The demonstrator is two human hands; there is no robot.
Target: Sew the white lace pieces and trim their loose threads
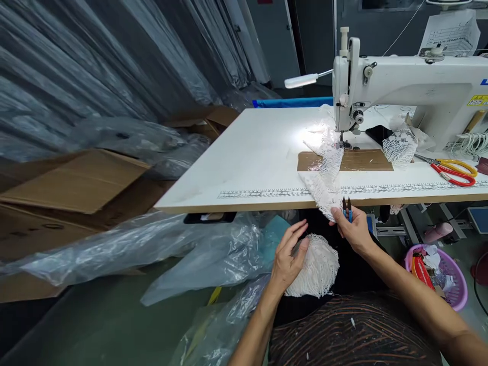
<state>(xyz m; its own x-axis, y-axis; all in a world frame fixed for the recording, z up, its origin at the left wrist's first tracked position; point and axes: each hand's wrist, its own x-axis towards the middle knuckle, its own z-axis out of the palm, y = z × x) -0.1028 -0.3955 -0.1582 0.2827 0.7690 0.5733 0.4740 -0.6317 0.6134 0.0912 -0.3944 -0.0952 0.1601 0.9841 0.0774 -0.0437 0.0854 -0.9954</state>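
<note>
My right hand [354, 229], at the table's front edge, is closed around small thread snips [347, 209] with dark blades pointing up. Its thumb and fingertips touch the lower end of a white lace strip [331, 165], which hangs over the edge from beneath the sewing machine's needle area [342, 138]. My left hand [288, 256] is open with its fingers apart, beside a white fringed lace piece [314, 269] on my lap. Whether the left fingers touch that piece is hard to tell.
A white sewing machine [404, 86] stands on the white table [229, 152]. Scissors [453, 170] and a lace bundle [400, 145] lie at the right. Cardboard boxes [72, 183] and plastic sheeting [213, 254] crowd the left. A purple basket [459, 279] holds scraps.
</note>
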